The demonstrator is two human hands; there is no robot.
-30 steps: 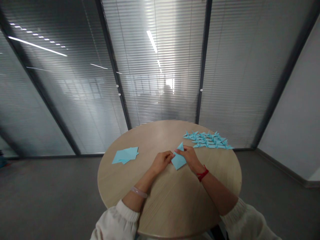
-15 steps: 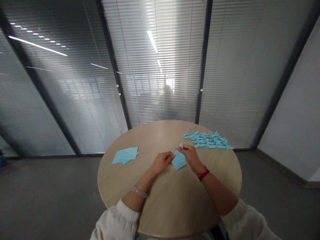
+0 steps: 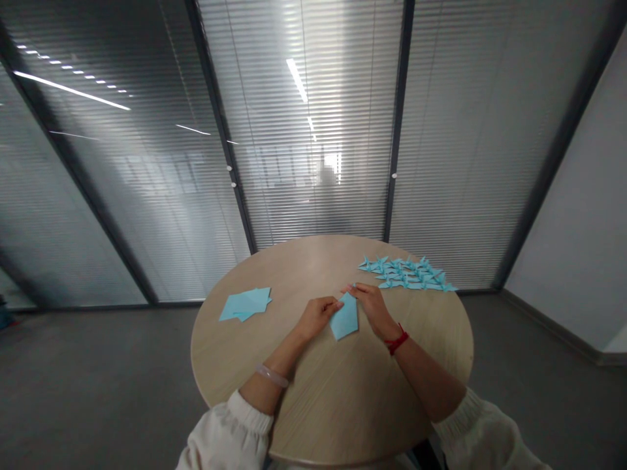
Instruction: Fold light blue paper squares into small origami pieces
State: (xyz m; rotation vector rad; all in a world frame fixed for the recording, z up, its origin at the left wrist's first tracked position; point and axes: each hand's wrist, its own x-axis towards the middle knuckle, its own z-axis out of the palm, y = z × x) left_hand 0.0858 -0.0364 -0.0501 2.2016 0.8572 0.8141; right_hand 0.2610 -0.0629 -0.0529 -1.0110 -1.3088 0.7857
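Observation:
Between my hands is a folded piece of light blue paper (image 3: 345,318), kite-like in outline, above the middle of the round table. My left hand (image 3: 319,314) pinches its left edge between thumb and fingers. At the paper's top corner, the fingertips of my right hand (image 3: 371,304) are closed on it. Loose sheets of blue paper (image 3: 245,303) lie overlapping on the table to the left. Rows of small folded blue paper cranes (image 3: 409,274) stand close together at the table's far right.
The round wooden table (image 3: 313,261) has its far edge close to a glass wall with blinds (image 3: 318,196). A plain white wall (image 3: 573,228) rises on the right. Grey floor (image 3: 122,372) surrounds the table.
The folded paper has turned slightly and shifted a little to the left and toward me. My right fingers have moved left with its top corner; my left hand has barely moved.

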